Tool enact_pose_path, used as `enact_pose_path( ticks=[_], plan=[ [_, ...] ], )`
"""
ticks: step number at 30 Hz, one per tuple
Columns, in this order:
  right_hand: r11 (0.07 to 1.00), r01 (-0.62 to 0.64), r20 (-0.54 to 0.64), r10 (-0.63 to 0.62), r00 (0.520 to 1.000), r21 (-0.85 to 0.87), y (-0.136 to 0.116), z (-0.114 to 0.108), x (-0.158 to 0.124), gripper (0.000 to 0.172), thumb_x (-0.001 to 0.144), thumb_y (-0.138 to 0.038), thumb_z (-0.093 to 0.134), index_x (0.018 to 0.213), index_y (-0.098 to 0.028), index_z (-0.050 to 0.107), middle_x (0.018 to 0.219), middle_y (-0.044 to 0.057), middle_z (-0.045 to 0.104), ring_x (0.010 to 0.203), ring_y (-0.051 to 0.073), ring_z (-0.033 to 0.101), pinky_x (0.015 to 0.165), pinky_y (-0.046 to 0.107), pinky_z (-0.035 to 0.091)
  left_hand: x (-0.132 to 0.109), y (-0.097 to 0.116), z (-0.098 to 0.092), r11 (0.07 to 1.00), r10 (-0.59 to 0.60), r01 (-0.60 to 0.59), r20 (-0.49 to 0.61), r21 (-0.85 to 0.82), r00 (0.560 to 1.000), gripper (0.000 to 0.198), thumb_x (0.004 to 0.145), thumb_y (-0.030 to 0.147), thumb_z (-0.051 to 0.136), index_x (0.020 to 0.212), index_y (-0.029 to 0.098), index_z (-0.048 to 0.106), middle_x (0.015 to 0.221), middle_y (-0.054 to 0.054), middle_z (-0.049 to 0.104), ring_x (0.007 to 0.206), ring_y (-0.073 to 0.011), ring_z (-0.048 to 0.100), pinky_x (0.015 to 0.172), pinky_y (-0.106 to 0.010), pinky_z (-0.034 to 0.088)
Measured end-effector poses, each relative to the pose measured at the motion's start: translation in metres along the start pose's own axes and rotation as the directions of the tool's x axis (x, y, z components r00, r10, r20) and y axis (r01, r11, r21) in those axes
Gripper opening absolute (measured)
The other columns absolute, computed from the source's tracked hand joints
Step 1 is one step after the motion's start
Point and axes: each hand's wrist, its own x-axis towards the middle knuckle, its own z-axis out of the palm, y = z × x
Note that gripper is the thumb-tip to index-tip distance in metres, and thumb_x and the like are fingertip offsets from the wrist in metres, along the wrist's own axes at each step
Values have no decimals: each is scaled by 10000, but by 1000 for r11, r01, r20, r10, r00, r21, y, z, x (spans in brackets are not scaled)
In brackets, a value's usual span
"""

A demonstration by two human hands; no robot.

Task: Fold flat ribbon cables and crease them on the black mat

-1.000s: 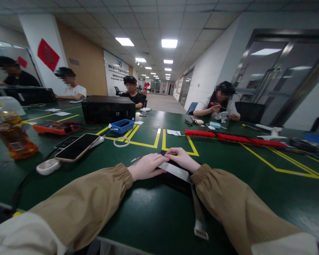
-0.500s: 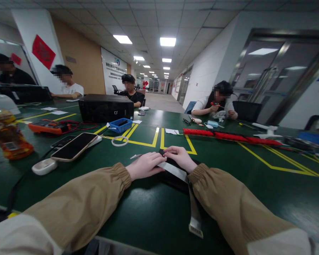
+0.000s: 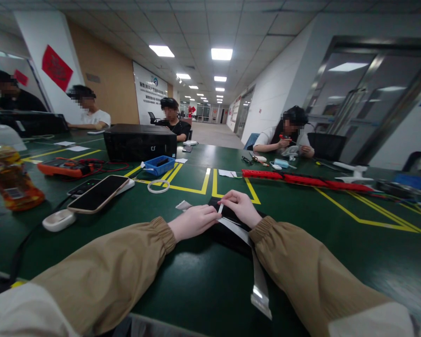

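Observation:
A flat grey-white ribbon cable [image 3: 235,229] runs from my fingers past my right wrist, and its loose end [image 3: 261,302] lies toward the near table edge. My left hand [image 3: 197,220] is closed on the cable, palm down, with a pale end piece [image 3: 183,205] sticking out behind its knuckles. Between the fingertips of both hands stands a narrow white strip [image 3: 221,208]; my right hand [image 3: 243,207] pinches its top. Whether this strip is part of the cable I cannot tell. Under the hands lies a flat black object [image 3: 228,239], mostly covered.
Left on the green table [image 3: 182,290] are a phone [image 3: 98,194], a white case [image 3: 59,220], an orange multimeter [image 3: 65,167] and a bottle [image 3: 12,175]. Farther off are a white ring [image 3: 158,186], a blue tray [image 3: 159,165], a black box [image 3: 140,142] and red strips [image 3: 305,180]. Several people sit around.
The narrow white strip now stands upright between my fingertips. The pale end piece behind my left hand has turned, and the cable's loose end has shifted slightly nearer me.

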Motion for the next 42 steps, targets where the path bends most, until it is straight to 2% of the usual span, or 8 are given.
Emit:
enact_pose_path(
  ticks=[5,9,17,25,31,37,42],
  plan=[
    [982,69,14,-68,998,-176,1,-4,0,224,736,-366,629,755,-144,606,788,52,646,761,180,609,748,315,469,2,5,0,1000,4,-4,18,-8,1000,271,957,267,306,1024,168,550,908,-60,576,838,-147,563,741,-253,460],
    [908,132,38,-127,991,-397,2,-9,-1,176,767,-321,583,740,-159,647,775,29,641,759,173,586,748,309,440,1,5,0,1000,-3,4,39,-13,999,272,957,269,306,1030,173,550,879,-49,580,798,-137,579,697,-233,463],
    [796,159,66,-149,987,-584,10,-11,-3,106,787,-254,577,761,-184,653,800,11,636,783,169,558,739,295,414,-1,4,3,995,37,-42,49,90,998,282,956,263,306,1024,175,565,860,-45,617,760,-132,602,654,-229,449],
    [732,211,120,-176,977,-648,9,-8,-6,58,794,-196,587,749,-180,621,850,7,624,815,160,527,755,288,402,0,9,-1,981,88,-104,99,165,991,244,937,291,363,982,190,581,837,-28,624,791,-146,589,697,-268,422],
    [720,189,97,-168,981,-668,8,-8,-6,34,796,-197,602,784,-181,628,820,4,607,797,155,513,733,276,397,-1,7,-2,974,109,-133,133,181,985,253,936,328,367,982,201,582,861,-21,619,815,-149,568,685,-274,399],
    [714,191,90,-177,980,-674,13,-8,-4,19,791,-188,611,785,-177,626,821,9,600,810,159,502,748,285,393,-1,7,-4,984,95,-115,150,135,984,301,932,402,366,966,215,599,934,-25,605,853,-145,561,720,-263,405],
    [696,167,56,-179,982,-698,19,-10,-2,110,778,-221,631,878,-175,630,896,31,595,851,174,501,776,306,396,-1,8,-5,992,50,-68,159,109,986,274,933,354,371,976,223,607,950,-22,587,818,-138,559,724,-259,418]
  ],
)
